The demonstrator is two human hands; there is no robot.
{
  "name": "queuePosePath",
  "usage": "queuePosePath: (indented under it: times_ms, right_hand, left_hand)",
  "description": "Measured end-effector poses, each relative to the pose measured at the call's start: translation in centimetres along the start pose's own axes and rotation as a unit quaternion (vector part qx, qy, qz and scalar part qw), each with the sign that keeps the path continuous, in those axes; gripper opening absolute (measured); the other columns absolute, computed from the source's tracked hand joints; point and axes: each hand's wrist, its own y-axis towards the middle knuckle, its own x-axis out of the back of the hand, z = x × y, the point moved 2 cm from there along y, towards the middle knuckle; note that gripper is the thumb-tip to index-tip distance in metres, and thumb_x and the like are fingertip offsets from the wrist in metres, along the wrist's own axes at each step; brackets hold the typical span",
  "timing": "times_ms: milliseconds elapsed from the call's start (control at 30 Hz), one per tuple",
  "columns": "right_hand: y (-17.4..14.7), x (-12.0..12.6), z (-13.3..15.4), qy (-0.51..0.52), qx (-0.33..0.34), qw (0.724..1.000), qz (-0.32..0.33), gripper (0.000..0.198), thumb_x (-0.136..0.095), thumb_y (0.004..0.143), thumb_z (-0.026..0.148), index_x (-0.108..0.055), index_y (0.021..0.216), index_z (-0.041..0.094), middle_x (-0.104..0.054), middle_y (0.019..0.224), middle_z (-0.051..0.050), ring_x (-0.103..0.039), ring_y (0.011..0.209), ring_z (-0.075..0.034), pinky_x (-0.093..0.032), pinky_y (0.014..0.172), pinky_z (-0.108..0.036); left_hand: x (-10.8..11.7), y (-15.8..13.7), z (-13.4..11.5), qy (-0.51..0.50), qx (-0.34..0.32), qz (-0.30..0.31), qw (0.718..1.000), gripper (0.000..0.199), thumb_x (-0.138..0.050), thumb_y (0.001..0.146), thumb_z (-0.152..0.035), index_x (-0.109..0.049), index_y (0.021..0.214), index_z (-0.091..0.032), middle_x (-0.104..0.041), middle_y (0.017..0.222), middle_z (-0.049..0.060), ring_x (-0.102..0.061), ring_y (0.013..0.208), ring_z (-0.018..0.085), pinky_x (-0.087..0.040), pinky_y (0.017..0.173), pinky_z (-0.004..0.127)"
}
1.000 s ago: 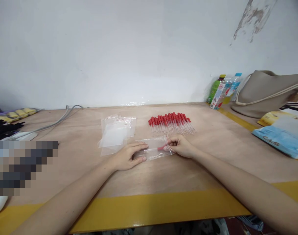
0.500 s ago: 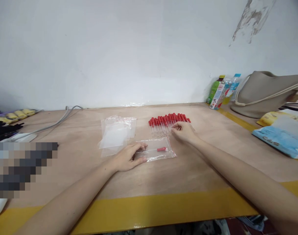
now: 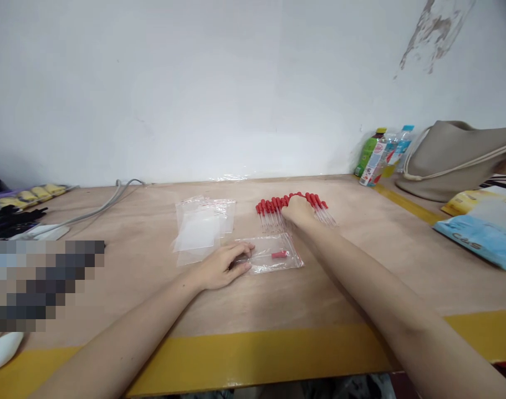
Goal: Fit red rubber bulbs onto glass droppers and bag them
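Observation:
A clear zip bag lies flat on the table with one red-bulbed dropper inside it. My left hand rests on the bag's left end, thumb and fingers apart, partly covering the dropper's thin stem. Farther back is a row of red-bulbed droppers, their clear tips toward me. Over the middle of that row, my right hand has its fingers curled down; whether a dropper is between them is hidden. A loose pile of clear zip bags lies beyond my left hand.
At the back right stand drink bottles beside a grey bag. A blue tissue pack lies at the right. A grey cable crosses the left side, near black items. Yellow tape runs along the front edge.
My right hand has moved slightly left and farther back, from the near side of the droppers to over their bulbs. My left hand stays on the bag. The view has shifted slightly.

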Motion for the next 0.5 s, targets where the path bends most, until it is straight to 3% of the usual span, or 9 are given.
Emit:
queuePosePath:
  times_ms: [133, 233, 300, 367, 500]
  right_hand:
    - [-0.6, 1.3, -0.7, 0.046, 0.027, 0.999, 0.012, 0.019, -0.050, 0.073, 0.024, -0.063, 0.078, 0.011, -0.065, 0.082, -0.013, -0.061, 0.079, -0.024, -0.044, 0.067, -0.030]
    - [-2.0, 1.9, -2.5, 0.149, 0.058, 0.987, 0.028, 0.023, -0.046, 0.078, 0.033, -0.059, 0.078, 0.014, -0.063, 0.070, -0.006, -0.060, 0.065, -0.016, -0.044, 0.059, -0.025]
    - [-3.3, 1.8, -4.1, 0.309, 0.076, 0.948, 0.025, 0.025, -0.049, 0.076, 0.033, -0.051, 0.092, 0.014, -0.061, 0.069, -0.003, -0.057, 0.058, -0.013, -0.043, 0.054, -0.024]
    - [-4.8, 1.5, -5.6, 0.430, 0.083, 0.899, 0.020, 0.043, -0.056, 0.071, 0.033, -0.039, 0.107, 0.016, -0.056, 0.065, 0.003, -0.053, 0.049, -0.010, -0.043, 0.049, -0.023]
    - [-7.3, 0.9, -6.9, 0.530, 0.052, 0.846, 0.002, 0.068, -0.063, 0.066, 0.029, -0.022, 0.120, 0.023, -0.052, 0.062, 0.009, -0.054, 0.047, -0.010, -0.046, 0.049, -0.023]
  left_hand:
    - [0.0, 0.0, 0.0, 0.001, -0.001, -0.004, 1.000, 0.014, -0.043, 0.086, -0.031, -0.048, 0.095, -0.020, -0.052, 0.122, 0.008, -0.050, 0.110, 0.020, -0.042, 0.089, 0.034]
    - [0.0, 0.0, 0.1, 0.001, -0.003, -0.001, 1.000, 0.015, -0.043, 0.086, -0.031, -0.048, 0.095, -0.020, -0.052, 0.122, 0.008, -0.049, 0.111, 0.020, -0.042, 0.090, 0.034]
    - [0.0, 0.0, 0.1, 0.002, -0.004, 0.002, 1.000, 0.015, -0.043, 0.086, -0.031, -0.048, 0.096, -0.020, -0.052, 0.123, 0.007, -0.049, 0.111, 0.020, -0.041, 0.091, 0.034]
    - [0.0, 0.0, 0.1, 0.006, -0.001, 0.004, 1.000, 0.018, -0.044, 0.086, -0.032, -0.048, 0.099, -0.020, -0.051, 0.123, 0.007, -0.049, 0.111, 0.020, -0.041, 0.091, 0.034]
    - [0.1, 0.0, 0.2, 0.027, 0.009, 0.007, 1.000, 0.032, -0.045, 0.086, -0.035, -0.045, 0.115, -0.022, -0.050, 0.123, 0.006, -0.048, 0.111, 0.020, -0.041, 0.093, 0.035]
